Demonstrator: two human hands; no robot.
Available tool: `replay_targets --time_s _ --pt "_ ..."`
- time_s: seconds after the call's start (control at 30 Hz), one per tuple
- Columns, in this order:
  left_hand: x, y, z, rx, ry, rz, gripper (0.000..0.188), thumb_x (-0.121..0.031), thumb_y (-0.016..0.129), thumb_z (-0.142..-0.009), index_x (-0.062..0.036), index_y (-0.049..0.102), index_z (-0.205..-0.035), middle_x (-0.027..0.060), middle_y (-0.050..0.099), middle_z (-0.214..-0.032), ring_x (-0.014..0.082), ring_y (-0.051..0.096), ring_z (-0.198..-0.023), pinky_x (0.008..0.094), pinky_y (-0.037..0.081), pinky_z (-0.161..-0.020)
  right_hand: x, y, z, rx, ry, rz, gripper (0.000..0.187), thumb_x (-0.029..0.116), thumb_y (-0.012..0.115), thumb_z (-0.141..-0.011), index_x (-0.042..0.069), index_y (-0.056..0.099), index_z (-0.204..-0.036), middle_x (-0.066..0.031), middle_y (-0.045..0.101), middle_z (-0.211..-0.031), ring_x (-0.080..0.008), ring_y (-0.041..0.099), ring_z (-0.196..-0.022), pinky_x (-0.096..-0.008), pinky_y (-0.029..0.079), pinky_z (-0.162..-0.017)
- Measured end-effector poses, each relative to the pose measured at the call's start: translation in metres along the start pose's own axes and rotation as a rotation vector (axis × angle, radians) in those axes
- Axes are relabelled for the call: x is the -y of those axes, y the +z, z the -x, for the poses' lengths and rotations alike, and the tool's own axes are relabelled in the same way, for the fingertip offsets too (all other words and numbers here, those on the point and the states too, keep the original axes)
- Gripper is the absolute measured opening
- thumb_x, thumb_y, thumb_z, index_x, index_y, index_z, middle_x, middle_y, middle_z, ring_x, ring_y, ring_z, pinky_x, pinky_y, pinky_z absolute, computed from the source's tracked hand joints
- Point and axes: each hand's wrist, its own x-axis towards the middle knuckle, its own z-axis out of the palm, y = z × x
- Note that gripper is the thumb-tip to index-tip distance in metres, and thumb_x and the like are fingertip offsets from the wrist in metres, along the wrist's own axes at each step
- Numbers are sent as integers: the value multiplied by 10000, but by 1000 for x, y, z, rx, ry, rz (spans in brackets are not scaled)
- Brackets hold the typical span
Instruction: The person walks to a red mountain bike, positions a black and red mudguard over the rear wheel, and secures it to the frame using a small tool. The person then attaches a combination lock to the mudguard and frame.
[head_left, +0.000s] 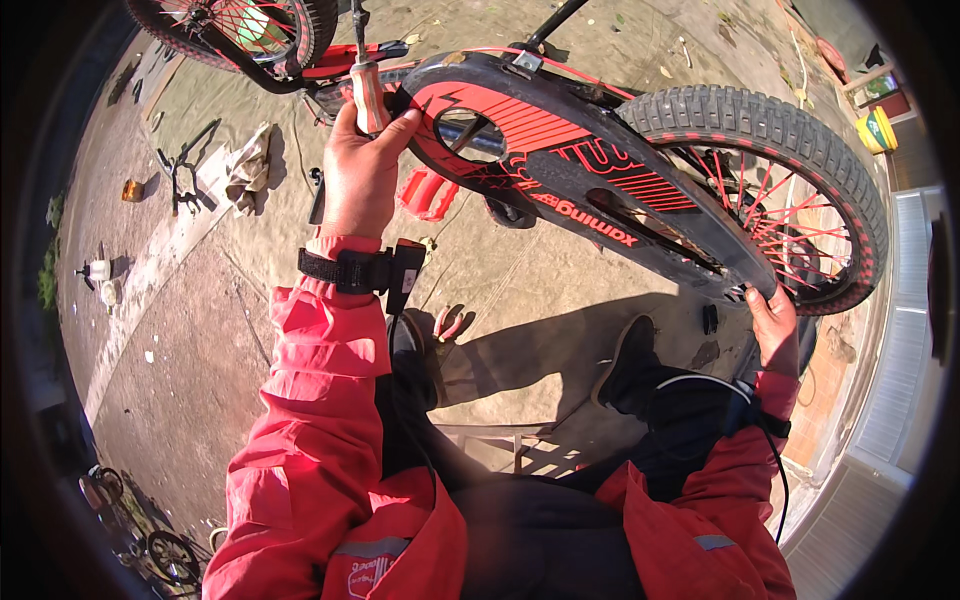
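A child-size bicycle with red spokes stretches across the top. Along its near side runs a long black and red chain guard [560,150]. My left hand [362,190] is closed around a screwdriver [369,97] with a red and pale handle, its shaft pointing away from me. The left thumb reaches to the front end of the guard. My right hand [774,325] pinches the guard's rear tip beside the knobby rear tyre [780,125]; its other fingers are partly hidden. A red pedal [429,194] sits below the guard's front end.
Red-handled pliers [449,323] lie near my feet. To the left are a frame-like metal part [183,168], a crumpled cloth [248,168] and an orange object [132,190]. A yellow container [876,131] stands far right. Another small bike [140,530] is at lower left.
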Motion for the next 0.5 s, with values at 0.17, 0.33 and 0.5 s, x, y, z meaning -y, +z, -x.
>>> replay_targets --time_s 0.17,0.33,0.5 --pt "-12 -9 6 27 -11 41 287 -37 733 -909 -7 603 -1163 23 667 -1008 116 655 -898 269 536 -839 -3 -2 7 -126 -50 0 342 93 629 -976 7 594 -1305 -14 676 -1155 -99 590 -1063 -269 425 -985" --pt "-34 -32 20 112 -23 -28 302 -94 642 -984 -12 556 -1261 61 656 -1129 174 665 -1031 358 567 -926 -9 -9 10 -235 -314 14 354 28 592 -957 1 577 -1310 -22 669 -1179 -110 593 -1077 -269 420 -998" --pt "-50 -82 31 -48 -119 -244 240 -256 695 -971 -54 603 -1064 -2 627 -813 83 557 -661 245 440 -587 9 -23 30 -331 -420 290 281 40 602 -941 -9 606 -1217 -23 633 -1070 -117 555 -970 -266 439 -870"
